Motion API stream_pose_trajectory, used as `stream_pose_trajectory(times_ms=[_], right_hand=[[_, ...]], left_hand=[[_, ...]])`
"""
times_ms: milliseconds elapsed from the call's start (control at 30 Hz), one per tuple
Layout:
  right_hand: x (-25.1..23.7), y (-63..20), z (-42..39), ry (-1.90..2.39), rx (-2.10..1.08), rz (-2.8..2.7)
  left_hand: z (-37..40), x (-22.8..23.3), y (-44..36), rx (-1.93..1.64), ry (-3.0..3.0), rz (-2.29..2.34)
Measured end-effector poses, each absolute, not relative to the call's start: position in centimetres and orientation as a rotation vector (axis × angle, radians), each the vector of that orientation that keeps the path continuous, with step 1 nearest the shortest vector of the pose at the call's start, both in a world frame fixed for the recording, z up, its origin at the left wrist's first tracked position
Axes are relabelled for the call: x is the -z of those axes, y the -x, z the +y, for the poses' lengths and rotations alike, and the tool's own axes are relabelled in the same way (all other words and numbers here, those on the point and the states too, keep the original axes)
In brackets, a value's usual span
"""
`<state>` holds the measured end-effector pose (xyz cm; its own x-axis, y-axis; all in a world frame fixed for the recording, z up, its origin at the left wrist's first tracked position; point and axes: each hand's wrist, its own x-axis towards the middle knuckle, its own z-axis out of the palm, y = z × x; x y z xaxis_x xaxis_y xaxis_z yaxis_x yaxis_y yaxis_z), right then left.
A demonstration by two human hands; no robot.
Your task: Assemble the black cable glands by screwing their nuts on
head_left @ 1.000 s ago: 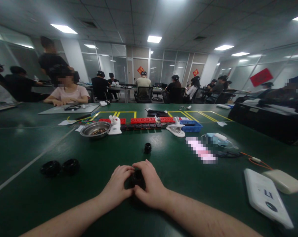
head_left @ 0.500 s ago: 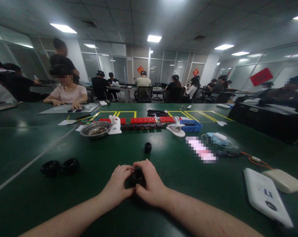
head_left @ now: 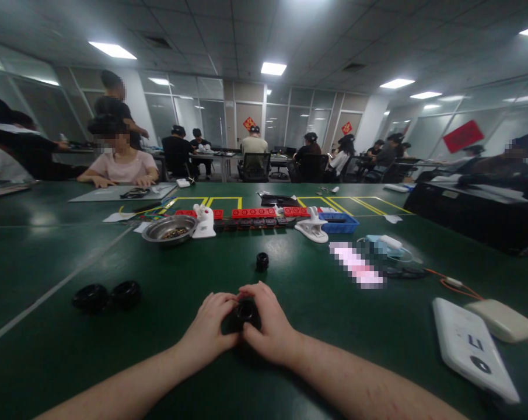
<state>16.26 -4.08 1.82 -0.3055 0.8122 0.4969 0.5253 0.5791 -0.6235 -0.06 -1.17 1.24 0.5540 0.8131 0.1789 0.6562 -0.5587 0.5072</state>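
A glossy black round part with a hole in its top [head_left: 246, 312] stands on the green table near the front middle. My left hand [head_left: 209, 322] curls round its left side, and the fingers of my right hand [head_left: 269, 326] close round its right side. The fingertips of both hands come close together behind the part. Both thumbs are at its near side. Beyond my hands sits a small black ribbed round piece [head_left: 262, 262]. Off to the left lie two larger black ring-shaped parts, a left one [head_left: 90, 297] and a right one [head_left: 126, 294], side by side.
Across the middle stand a metal bowl of small brassy pieces [head_left: 170, 228], white clamps, red and black block rows [head_left: 259, 223] and a blue tray [head_left: 340, 223]. To the right lie a white device [head_left: 474, 348], a beige box [head_left: 502, 321] and cables. A seated person works opposite.
The black part and my right hand have shifted slightly right, and more of the part's top shows. My left hand stays almost still. In the background, a standing person has moved an arm.
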Motion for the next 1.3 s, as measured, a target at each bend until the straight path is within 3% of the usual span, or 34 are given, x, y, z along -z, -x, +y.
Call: stream_pose_trajectory(times_ms=[300,533,1300], right_hand=[[-1.5,-16.2,-3.9,1.193,-0.429,-1.864],[-1.8,-16.4,-4.1,1.016,-0.477,-1.986],[-1.3,-16.3,-3.9,1.025,-0.427,-1.954]], left_hand=[[-1.2,-1.3,0.2,-0.567,-2.409,1.189],[-1.2,-1.2,0.1,-0.557,-2.428,1.180],[-1.0,-0.8,0.2,-0.584,-2.448,1.167]])
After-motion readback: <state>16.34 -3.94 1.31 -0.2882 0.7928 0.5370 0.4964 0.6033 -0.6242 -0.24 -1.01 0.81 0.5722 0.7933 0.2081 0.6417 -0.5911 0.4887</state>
